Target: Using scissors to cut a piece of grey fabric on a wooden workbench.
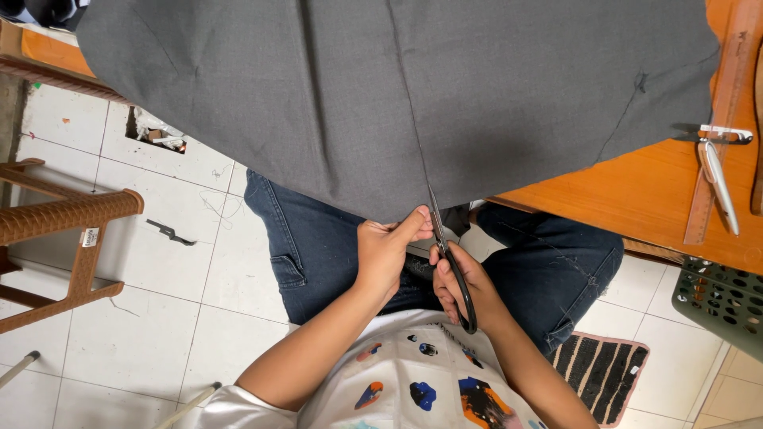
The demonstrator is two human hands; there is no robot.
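Two hands at the near edge of grey cloth (397,95): left hand (387,253) pinches the hem, right hand (461,282) grips black scissors (449,254) mid-cut, following the seam line calls for steady tension.

A small white rectangular label (90,237) hangs on the front leg of the brown woven stool (67,238) at the left. A tiny white tag (634,370), perhaps a label, sits at the striped mat's (600,369) edge.
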